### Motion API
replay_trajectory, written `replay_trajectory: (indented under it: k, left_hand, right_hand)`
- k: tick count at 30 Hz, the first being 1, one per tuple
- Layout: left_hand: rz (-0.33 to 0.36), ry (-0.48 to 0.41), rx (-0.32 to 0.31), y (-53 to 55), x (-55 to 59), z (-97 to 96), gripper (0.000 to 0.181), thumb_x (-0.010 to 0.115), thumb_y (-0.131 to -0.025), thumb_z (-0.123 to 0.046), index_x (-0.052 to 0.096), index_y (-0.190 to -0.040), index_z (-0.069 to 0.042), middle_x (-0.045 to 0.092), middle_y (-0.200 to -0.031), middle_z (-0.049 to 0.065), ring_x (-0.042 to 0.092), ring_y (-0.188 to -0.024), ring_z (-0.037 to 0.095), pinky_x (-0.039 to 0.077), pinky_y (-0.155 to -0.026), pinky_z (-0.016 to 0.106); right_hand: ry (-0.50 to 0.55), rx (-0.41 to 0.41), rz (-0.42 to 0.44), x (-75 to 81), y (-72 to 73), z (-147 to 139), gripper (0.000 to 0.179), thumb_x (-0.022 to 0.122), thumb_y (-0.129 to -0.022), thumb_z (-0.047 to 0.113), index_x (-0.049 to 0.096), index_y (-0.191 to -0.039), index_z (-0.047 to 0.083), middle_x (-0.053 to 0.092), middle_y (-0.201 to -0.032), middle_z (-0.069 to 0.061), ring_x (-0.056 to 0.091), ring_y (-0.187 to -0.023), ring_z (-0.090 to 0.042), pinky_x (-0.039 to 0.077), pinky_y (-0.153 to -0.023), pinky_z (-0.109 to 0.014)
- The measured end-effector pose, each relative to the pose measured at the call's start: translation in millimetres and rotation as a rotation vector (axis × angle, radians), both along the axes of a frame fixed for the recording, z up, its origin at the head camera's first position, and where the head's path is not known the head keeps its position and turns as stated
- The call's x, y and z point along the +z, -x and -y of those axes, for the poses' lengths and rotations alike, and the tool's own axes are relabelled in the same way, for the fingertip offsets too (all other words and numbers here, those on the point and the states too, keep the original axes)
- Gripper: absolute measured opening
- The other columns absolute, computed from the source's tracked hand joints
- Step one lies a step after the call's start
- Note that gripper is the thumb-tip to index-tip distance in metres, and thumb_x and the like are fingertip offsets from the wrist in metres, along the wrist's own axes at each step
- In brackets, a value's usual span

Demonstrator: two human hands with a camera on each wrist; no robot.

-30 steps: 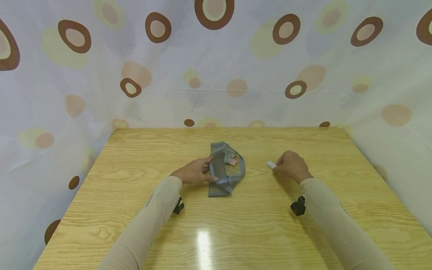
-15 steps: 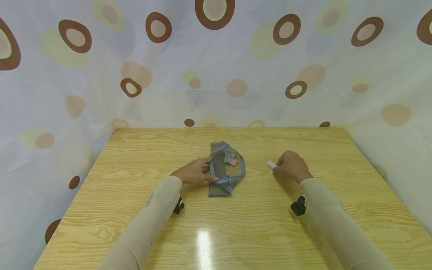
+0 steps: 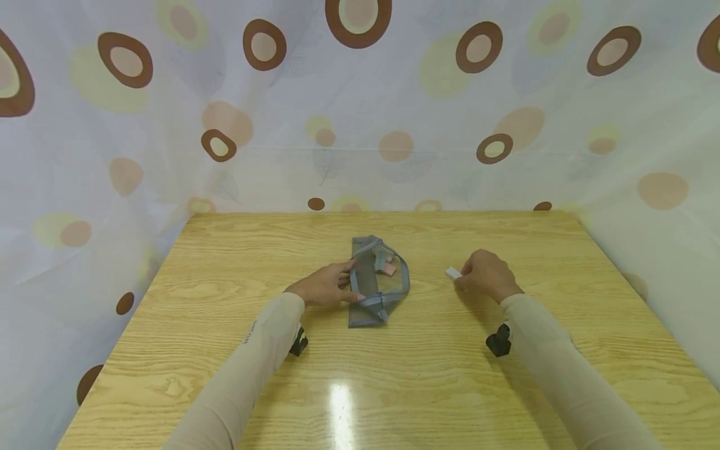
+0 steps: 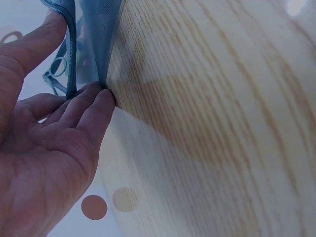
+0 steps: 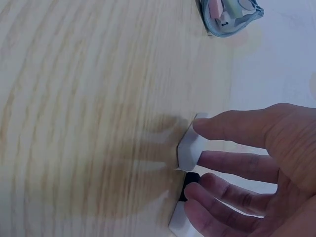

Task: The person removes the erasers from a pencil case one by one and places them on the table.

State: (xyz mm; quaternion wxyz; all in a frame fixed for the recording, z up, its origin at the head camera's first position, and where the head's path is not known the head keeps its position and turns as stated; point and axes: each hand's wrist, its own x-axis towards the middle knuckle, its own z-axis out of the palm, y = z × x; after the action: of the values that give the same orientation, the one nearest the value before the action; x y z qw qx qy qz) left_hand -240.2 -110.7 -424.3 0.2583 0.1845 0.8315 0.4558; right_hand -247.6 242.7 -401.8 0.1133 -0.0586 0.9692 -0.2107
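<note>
White block point(image 3: 453, 273) at the soft grey pouch's point(image 3: 367, 279) 3 o'clock, likely light, stiff — right hand point(image 3: 488, 275) pinching it, mid-length probably best — left hand point(image 3: 323, 284) touching pouch, thumb and fingers apart.

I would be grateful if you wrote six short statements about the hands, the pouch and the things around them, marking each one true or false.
1. The left hand touches the mesh pouch. True.
2. The right hand pinches a white piece. True.
3. The pink piece lies outside the mesh pouch, under the right hand. False: the pink piece is inside the mesh pouch.
4. The mesh pouch is zipped shut. False: its mouth is open.
5. The mesh pouch lies on the wooden table. True.
6. Both sleeves are black. False: the left sleeve and right sleeve are pale.
</note>
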Motion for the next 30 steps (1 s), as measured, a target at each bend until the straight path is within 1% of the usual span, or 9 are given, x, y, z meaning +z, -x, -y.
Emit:
replay_trajectory:
  k: [2, 4, 7, 9, 11, 15, 20, 24, 30]
  left_hand:
    - [0.000, 0.000, 0.002, -0.5, 0.7, -0.2, 0.096, 0.075, -0.094, -0.019, 0.010, -0.163, -0.005, 0.017, -0.167, 0.014, 0.032, -0.148, 0.033, 0.038, -0.116, 0.043]
    - [0.000, 0.003, 0.002, -0.7, 0.8, -0.3, 0.096, 0.076, -0.094, -0.019, 0.010, -0.163, -0.005, 0.018, -0.167, 0.013, 0.033, -0.148, 0.032, 0.038, -0.116, 0.043]
    - [-0.004, 0.010, 0.002, -0.9, 1.3, -0.5, 0.096, 0.076, -0.094, -0.019, 0.010, -0.163, -0.006, 0.019, -0.167, 0.013, 0.033, -0.148, 0.032, 0.039, -0.116, 0.042]
    - [-0.008, 0.012, 0.003, -0.8, 1.2, -0.5, 0.096, 0.076, -0.094, -0.019, 0.010, -0.163, -0.006, 0.020, -0.166, 0.013, 0.034, -0.147, 0.031, 0.039, -0.116, 0.042]
    - [-0.009, 0.014, 0.002, -0.7, 1.4, -0.7, 0.096, 0.076, -0.094, -0.019, 0.010, -0.163, -0.006, 0.019, -0.167, 0.013, 0.033, -0.148, 0.031, 0.038, -0.116, 0.041]
    - [-0.004, 0.004, -0.006, -0.7, 1.6, -1.0, 0.096, 0.076, -0.094, -0.018, 0.009, -0.162, -0.004, 0.017, -0.167, 0.013, 0.031, -0.148, 0.032, 0.037, -0.117, 0.042]
    - [-0.003, -0.002, -0.011, -1.0, 1.6, -1.0, 0.097, 0.075, -0.094, -0.018, 0.009, -0.162, -0.003, 0.017, -0.167, 0.015, 0.030, -0.149, 0.033, 0.035, -0.118, 0.043]
    - [-0.004, 0.005, -0.013, -0.9, 1.7, -1.1, 0.097, 0.076, -0.094, -0.018, 0.009, -0.162, -0.003, 0.017, -0.167, 0.014, 0.030, -0.149, 0.033, 0.036, -0.118, 0.042]
    - [-0.007, 0.008, -0.010, -0.2, 2.3, -0.7, 0.096, 0.075, -0.094, -0.019, 0.009, -0.162, -0.004, 0.017, -0.167, 0.013, 0.031, -0.148, 0.032, 0.037, -0.117, 0.042]
  right_hand:
    - [0.004, 0.006, -0.002, 1.9, 1.0, -0.8, 0.022, 0.076, -0.087, 0.018, 0.079, -0.091, -0.003, 0.074, -0.086, -0.012, 0.063, -0.069, -0.022, 0.053, -0.059, -0.035]
    - [0.014, 0.006, -0.007, 3.7, 1.7, -1.3, 0.023, 0.076, -0.088, 0.019, 0.079, -0.092, -0.003, 0.075, -0.089, -0.014, 0.065, -0.071, -0.023, 0.055, -0.062, -0.038]
    - [0.030, 0.004, -0.025, 6.9, 2.5, -1.4, 0.028, 0.075, -0.090, 0.021, 0.078, -0.099, -0.006, 0.074, -0.103, -0.022, 0.069, -0.084, -0.033, 0.059, -0.072, -0.048]
    - [0.037, 0.002, -0.035, 8.9, 3.0, -0.7, 0.034, 0.074, -0.091, 0.022, 0.075, -0.106, -0.008, 0.071, -0.113, -0.027, 0.068, -0.094, -0.041, 0.058, -0.080, -0.055]
    - [0.040, 0.001, -0.042, 10.4, 3.8, 0.4, 0.039, 0.073, -0.092, 0.024, 0.072, -0.113, -0.010, 0.068, -0.118, -0.029, 0.066, -0.103, -0.046, 0.056, -0.085, -0.060]
    - [0.049, 0.009, -0.051, 14.0, 4.8, 4.5, 0.043, 0.072, -0.093, 0.026, 0.071, -0.117, -0.009, 0.067, -0.120, -0.028, 0.064, -0.107, -0.047, 0.054, -0.088, -0.061]
    - [0.065, 0.019, -0.071, 16.4, 5.0, 12.4, 0.043, 0.072, -0.094, 0.025, 0.069, -0.120, -0.009, 0.067, -0.122, -0.028, 0.063, -0.108, -0.046, 0.054, -0.090, -0.060]
    - [0.071, 0.020, -0.084, 16.0, 5.6, 17.8, 0.043, 0.072, -0.094, 0.025, 0.069, -0.120, -0.009, 0.067, -0.122, -0.027, 0.063, -0.110, -0.045, 0.052, -0.093, -0.061]
    - [0.099, 0.033, -0.108, 14.1, 9.1, 24.1, 0.043, 0.072, -0.094, 0.024, 0.068, -0.122, -0.009, 0.067, -0.122, -0.027, 0.062, -0.112, -0.046, 0.051, -0.094, -0.061]
